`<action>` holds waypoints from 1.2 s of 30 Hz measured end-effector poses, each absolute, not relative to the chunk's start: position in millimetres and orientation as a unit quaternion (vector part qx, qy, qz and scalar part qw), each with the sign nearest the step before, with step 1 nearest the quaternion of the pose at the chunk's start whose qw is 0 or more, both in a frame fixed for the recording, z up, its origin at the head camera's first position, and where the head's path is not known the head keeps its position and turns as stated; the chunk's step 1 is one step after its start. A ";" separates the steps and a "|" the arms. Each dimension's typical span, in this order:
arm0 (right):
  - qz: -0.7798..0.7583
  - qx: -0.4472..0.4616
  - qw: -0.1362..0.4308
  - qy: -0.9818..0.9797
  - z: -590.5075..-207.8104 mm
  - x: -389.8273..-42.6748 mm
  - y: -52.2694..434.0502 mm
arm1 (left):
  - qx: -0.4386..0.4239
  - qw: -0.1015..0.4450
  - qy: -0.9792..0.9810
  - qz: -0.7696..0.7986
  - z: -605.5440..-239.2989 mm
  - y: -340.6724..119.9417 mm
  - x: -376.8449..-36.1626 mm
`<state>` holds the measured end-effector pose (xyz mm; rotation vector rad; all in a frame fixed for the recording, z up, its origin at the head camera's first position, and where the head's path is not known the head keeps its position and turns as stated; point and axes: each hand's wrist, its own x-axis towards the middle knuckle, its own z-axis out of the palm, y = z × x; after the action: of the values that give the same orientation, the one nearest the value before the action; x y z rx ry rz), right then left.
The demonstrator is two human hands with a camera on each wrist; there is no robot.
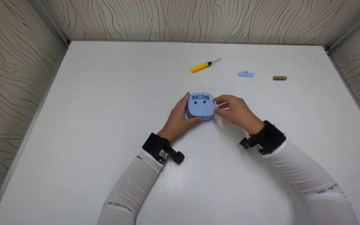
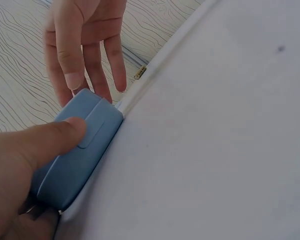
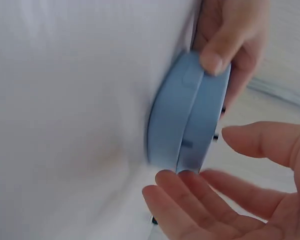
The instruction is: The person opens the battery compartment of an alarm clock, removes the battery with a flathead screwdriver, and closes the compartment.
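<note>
The wide white table [image 1: 105, 125] stretched out under my arms, walled by wood-grain panels [image 1: 198, 18]. On it, directly between my two hands, sat the rounded light-blue plastic case [image 1: 201, 107], its recessed side with two small holes facing up. My left hand [image 1: 180, 117] gripped it from the left edge, thumb curled over the rim and the other fingers wrapped behind. My right hand [image 1: 234, 110] lay just beside its right edge, fingers loosely bent and spread, the tips [image 3: 165, 182] at or almost at the case's side; I could not tell whether they truly touched, and they closed around nothing.

Well beyond my grip, toward the far wall, lay a yellow-handled screwdriver with a thin metal shaft [image 1: 204, 66]. Farther right of my right hand lay a small brass-coloured metal cylinder [image 1: 279, 78], and between those two a little flat light-blue plastic piece [image 1: 246, 74].
</note>
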<state>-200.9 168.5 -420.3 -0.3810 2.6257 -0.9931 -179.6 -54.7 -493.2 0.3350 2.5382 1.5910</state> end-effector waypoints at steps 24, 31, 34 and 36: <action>-0.241 -0.106 0.047 0.964 -425.0 -295.4 239.5 | 0.094 0.066 0.842 0.528 -492.7 -52.8 -179.7; -0.244 -0.094 0.046 0.964 -428.1 -310.5 243.6 | 0.095 0.063 0.837 0.535 -492.4 -53.2 -179.6; -0.256 -0.086 0.059 0.961 -430.5 -315.2 245.2 | 0.091 0.066 0.837 0.535 -492.2 -53.1 -179.6; -0.262 -0.078 0.065 0.960 -432.5 -317.9 245.8 | 0.091 0.067 0.837 0.535 -491.8 -52.8 -179.8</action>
<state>-317.9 245.8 -432.5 -0.2346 2.8973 -0.7896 -179.8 -52.8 -491.8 0.2744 2.5246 1.6122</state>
